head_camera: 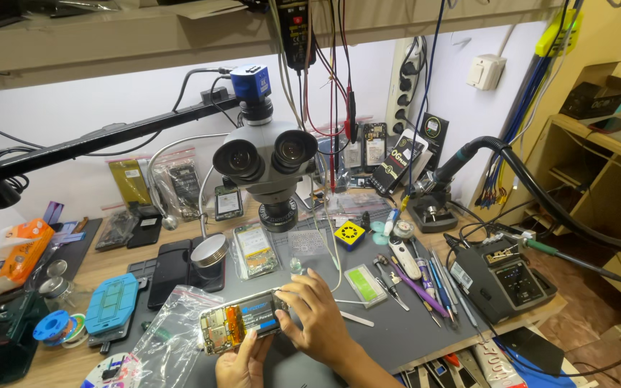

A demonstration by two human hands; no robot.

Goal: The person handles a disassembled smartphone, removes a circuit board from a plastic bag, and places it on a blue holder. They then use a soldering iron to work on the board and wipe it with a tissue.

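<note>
- Seen from above: a crowded repair worktop (411, 338) with a dark mat, two bare hands near the bottom edge.
- Opened phone (242, 320) with its back cover off, lying lengthwise between both hands, just above the mat at bottom centre; orange and silver inner parts showing.
- Left hand (242, 366) under the phone's near edge, fingers curled up against it, grip pinching the phone from below.
- Right hand (318, 316) over the phone's right end, thumb and fingers closed around that end, grip pressed onto the phone.
- Clear plastic bag (163, 334) lying crumpled just left of the phone, touching the left end.
- Grey microscope (267, 162) with two eyepieces standing behind the hands, on a black arm reaching in from the left.
- Second opened phone (255, 250) in a clear sleeve lying flat between the microscope base and the hands.
- Blue moulded holder (111, 303) at left on the mat, with a blue spool (52, 327) beside it.
- Row of tweezers and thin tools (418, 284) to the right of the hands, well apart from the phone.
- Black soldering station (501, 280) at the right edge of the worktop, with a thick black hose curving over it.
- Orange tissue pack (16, 251) at far left.
</note>
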